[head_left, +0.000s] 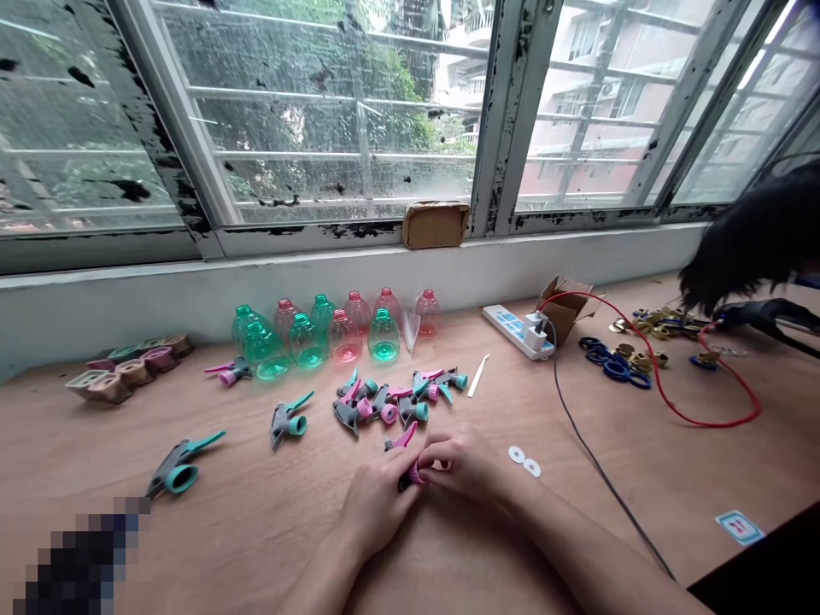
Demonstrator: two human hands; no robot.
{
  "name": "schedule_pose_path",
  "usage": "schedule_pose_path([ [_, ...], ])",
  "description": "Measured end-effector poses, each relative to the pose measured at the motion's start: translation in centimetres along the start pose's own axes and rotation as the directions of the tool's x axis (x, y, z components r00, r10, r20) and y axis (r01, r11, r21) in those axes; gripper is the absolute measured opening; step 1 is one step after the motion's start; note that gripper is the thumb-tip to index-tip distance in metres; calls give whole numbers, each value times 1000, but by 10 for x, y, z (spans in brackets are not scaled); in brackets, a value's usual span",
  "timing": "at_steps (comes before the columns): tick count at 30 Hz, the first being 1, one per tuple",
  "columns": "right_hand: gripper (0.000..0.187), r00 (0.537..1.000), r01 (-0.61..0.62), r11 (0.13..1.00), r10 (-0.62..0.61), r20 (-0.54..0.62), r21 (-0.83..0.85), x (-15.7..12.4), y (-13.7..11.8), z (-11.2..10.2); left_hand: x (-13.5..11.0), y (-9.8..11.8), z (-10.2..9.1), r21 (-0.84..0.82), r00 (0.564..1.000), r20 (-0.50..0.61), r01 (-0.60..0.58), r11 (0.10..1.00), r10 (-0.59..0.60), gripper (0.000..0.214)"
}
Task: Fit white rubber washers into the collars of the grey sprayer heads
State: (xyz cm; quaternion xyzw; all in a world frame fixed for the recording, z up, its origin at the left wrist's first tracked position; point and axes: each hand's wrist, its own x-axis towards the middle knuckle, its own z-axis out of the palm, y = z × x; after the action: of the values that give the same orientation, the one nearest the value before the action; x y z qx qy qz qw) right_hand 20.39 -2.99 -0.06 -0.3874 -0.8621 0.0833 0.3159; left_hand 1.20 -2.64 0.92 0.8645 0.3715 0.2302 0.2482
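My left hand (377, 500) and my right hand (465, 465) meet low in the middle of the wooden table (256, 530), both closed on one spray trigger head (410, 465) with a pink collar and a pink lever. Just beyond my fingers lies a heap of grey trigger heads (397, 397) with teal or pink parts. Behind it stand several small green and pink plastic bottles (333, 333). Two white washers (524, 461) lie right of my right hand.
Loose trigger heads (183, 465) (288, 418) lie at left, with small brown and pink caps (125, 367) far left. A power strip (518, 329), black and red cables, a cardboard box (564, 307) and blue and brass rings (624, 363) are at right. Another person's dark hair (756, 239) is far right.
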Motion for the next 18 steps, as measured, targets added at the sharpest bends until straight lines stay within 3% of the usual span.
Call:
schedule_pose_path([
  [12,10,1000,14,1000,-15,-12,-25,2,-2,0,2,-6,-2,-21,1000,-19,-4,1000,3,38],
  [18,13,999,39,999,-39,33,2,-2,7,-1,3,-6,-2,-23,1000,7,19,1000,-19,29],
])
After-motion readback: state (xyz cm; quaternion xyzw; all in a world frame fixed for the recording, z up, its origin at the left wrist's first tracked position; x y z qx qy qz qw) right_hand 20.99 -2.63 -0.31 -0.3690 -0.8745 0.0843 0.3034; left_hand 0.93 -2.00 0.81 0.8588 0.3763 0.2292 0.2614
